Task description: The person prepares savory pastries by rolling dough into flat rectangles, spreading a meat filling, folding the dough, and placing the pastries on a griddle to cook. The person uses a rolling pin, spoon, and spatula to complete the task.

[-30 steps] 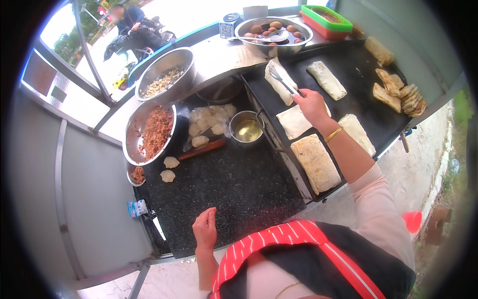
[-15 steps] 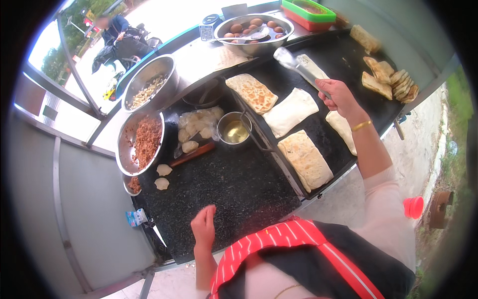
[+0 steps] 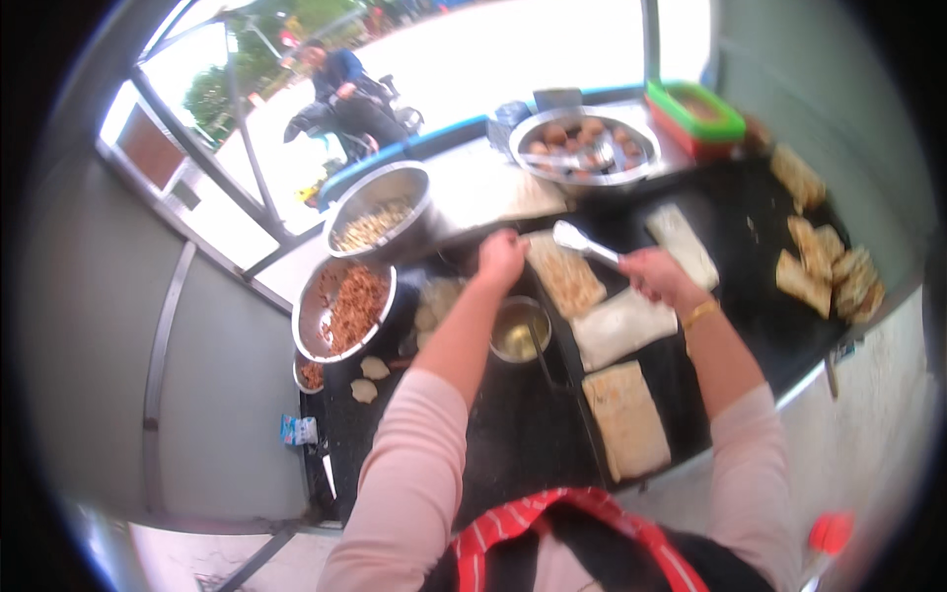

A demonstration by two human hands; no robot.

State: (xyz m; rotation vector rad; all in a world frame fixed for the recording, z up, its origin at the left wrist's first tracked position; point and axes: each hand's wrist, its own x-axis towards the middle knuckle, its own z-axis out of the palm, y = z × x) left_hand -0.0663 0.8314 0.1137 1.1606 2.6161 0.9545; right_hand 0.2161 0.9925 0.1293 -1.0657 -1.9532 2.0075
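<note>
My right hand [image 3: 659, 274] is closed round the handle of metal tongs [image 3: 584, 240], their pale tip pointing left over the griddle [image 3: 735, 326]. Below the tongs lies a browned rectangular flatbread [image 3: 567, 281]. My left hand [image 3: 503, 259] is at that flatbread's far left corner, fingers curled together; whether it pinches the edge is hidden. A pale flatbread [image 3: 621, 329] lies just below my right hand, and a lightly browned one [image 3: 627, 419] is nearest me. Another pale flatbread [image 3: 684, 247] lies farther back to the right.
Left of the griddle stand a pot of oil [image 3: 515, 340], a bowl of reddish filling [image 3: 308, 314] and a bowl of chopped pieces [image 3: 422, 202]. A basin of brown eggs [image 3: 582, 178] stands behind. Cut flatbread pieces [image 3: 801, 284] are piled right. Two dough rounds [image 3: 364, 391] lie left.
My left hand has reached from the near dark worktop up to the browned flatbread's far corner. The tongs have come left and nearer, over that flatbread. The whole view has shifted.
</note>
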